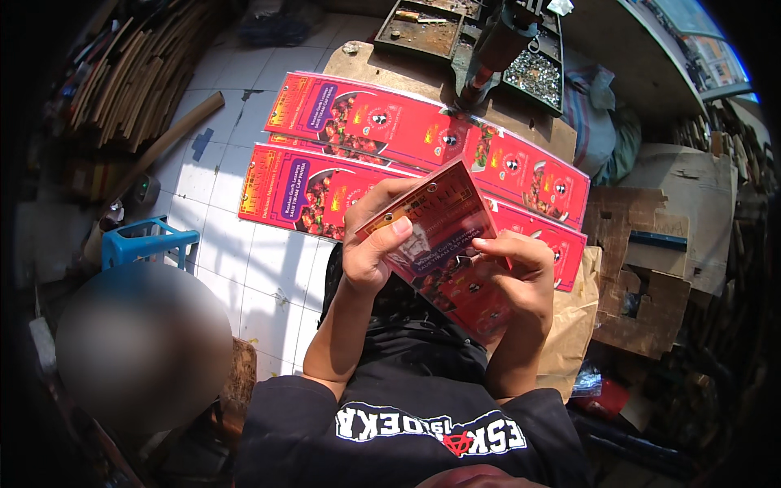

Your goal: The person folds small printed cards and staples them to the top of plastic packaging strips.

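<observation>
My left hand is closed on the upper end of a red printed card strip, tilted in front of my lap, with the thumb on its face. My right hand is at the strip's right side, fingertips pinched over its printed face. A small shiny bit shows by those fingertips, too small to name. Beyond my hands, long stacks of similar red strips lie side by side across the bench. Some carry small round holes at the end.
A dark hand press stands at the back of the wooden bench. Beside it are a tray of small metal pieces and a rusty tray. A blue stool is left; cardboard and brown paper are right.
</observation>
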{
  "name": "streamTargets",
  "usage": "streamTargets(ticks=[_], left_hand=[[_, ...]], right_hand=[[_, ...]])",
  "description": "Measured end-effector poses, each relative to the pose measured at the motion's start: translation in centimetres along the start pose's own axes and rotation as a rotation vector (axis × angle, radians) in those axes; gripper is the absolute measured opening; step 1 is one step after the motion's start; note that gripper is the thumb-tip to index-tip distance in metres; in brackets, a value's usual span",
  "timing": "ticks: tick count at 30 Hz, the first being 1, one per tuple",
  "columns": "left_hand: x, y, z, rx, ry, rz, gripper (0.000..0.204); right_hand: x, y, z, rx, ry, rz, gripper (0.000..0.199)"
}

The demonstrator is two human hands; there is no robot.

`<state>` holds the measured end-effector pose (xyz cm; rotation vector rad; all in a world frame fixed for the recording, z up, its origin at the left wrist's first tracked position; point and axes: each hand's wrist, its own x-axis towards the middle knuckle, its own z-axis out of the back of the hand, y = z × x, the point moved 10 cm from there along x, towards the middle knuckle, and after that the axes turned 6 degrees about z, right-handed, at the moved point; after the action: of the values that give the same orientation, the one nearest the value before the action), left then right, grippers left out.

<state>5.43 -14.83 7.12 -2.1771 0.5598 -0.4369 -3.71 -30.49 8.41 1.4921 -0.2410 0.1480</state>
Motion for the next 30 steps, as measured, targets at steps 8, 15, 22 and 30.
streamTargets(ticks=[8, 15, 22, 30], left_hand=[[-0.1, 0.9, -1.2, -0.199, 0.277, 0.105, 0.112], [0.6, 0.2, 1.2, 0.101, 0.133, -0.039, 0.044], [0.4, -0.8, 2.0, 0.150, 0.079, -0.277, 0.030], [-0.5, -3.1, 1.5, 0.375, -0.035, -0.490, 0.033]], right_hand=[[-0.6, -1.0, 1.1, 0.088, -0.159, -0.104, 0.037], [-0.4, -2.1, 0.1, 0.136, -0.133, -0.144, 0.032], [-0.2, -2.8, -0.7, 0.170, -0.082, -0.178, 0.030], [-0.2, -3.2, -1.3, 0.270, -0.071, -0.219, 0.030]])
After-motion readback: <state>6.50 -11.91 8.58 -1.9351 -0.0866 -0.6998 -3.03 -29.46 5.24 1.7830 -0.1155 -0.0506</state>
